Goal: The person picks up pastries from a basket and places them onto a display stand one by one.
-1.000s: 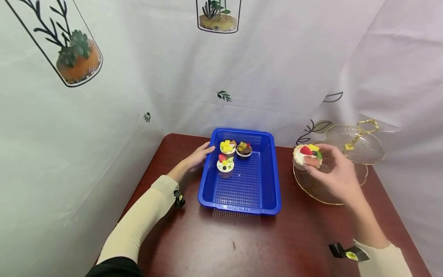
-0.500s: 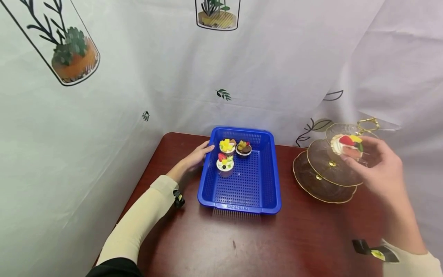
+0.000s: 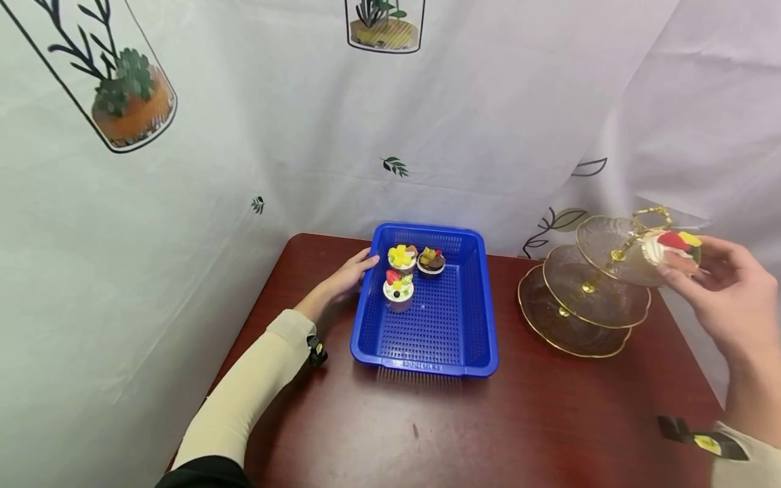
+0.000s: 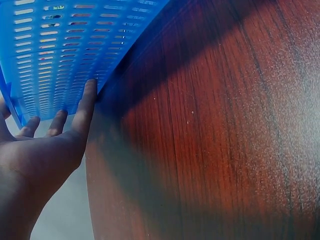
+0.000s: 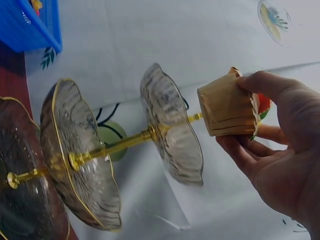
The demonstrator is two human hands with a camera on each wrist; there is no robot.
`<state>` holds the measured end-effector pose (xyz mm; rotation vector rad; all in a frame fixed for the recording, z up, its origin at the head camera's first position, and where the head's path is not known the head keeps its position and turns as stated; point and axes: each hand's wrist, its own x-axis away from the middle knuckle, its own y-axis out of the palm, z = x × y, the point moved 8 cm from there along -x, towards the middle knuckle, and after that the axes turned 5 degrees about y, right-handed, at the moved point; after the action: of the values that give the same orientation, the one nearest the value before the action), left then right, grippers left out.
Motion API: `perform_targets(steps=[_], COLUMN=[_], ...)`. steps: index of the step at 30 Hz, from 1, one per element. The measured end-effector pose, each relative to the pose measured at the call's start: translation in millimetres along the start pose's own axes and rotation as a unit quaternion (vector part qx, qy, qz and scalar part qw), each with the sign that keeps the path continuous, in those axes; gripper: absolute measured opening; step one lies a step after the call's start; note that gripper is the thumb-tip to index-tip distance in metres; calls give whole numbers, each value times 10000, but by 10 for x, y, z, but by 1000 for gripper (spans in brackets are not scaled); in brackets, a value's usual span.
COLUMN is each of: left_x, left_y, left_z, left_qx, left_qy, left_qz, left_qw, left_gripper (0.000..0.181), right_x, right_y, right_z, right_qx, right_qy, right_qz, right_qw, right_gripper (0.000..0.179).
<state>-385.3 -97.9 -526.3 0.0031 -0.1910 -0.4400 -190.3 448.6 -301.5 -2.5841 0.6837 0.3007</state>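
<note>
My right hand [image 3: 735,291] pinches a cupcake [image 3: 662,249] between thumb and fingers, beside the top tier of the three-tier stand [image 3: 598,285]. White cream, red fruit and a yellow piece top it. Its tan paper cup [image 5: 227,107] shows in the right wrist view, tilted, near the top plate's outer side. My left hand [image 3: 350,272] holds the left side of the blue basket [image 3: 427,369]; in the left wrist view its fingers lie along the slotted outer wall [image 4: 60,65]. Inside the basket stand a yellow-topped cupcake [image 3: 401,257], a chocolate one [image 3: 430,263] and a strawberry one [image 3: 398,290].
The stand has clear gold-rimmed plates on a gold stem, with a gold ring handle [image 3: 653,217] at the top. Everything stands on a dark red wooden table [image 3: 415,434]. A pale printed cloth [image 3: 305,135] hangs close behind and along the sides.
My right hand has carried the cupcake rightward, across the front of the stand to its top tier's right side. My left hand and the basket stay in place.
</note>
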Motion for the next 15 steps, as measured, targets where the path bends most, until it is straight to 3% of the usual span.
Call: perform_targets(steps=[7, 15], left_x=[-8, 5], left_y=[6, -15], left_z=[17, -4], left_qx=[44, 45], left_qy=[10, -44], left_qz=[-12, 19], left_qw=[10000, 10000], left_gripper=[59, 60], right_x=[-46, -160], right_y=[-154, -248], right_z=[91, 187], right_qx=[-28, -88], right_qy=[219, 481], right_qz=[414, 286], right_qw=[9989, 9984], right_gripper=[58, 51])
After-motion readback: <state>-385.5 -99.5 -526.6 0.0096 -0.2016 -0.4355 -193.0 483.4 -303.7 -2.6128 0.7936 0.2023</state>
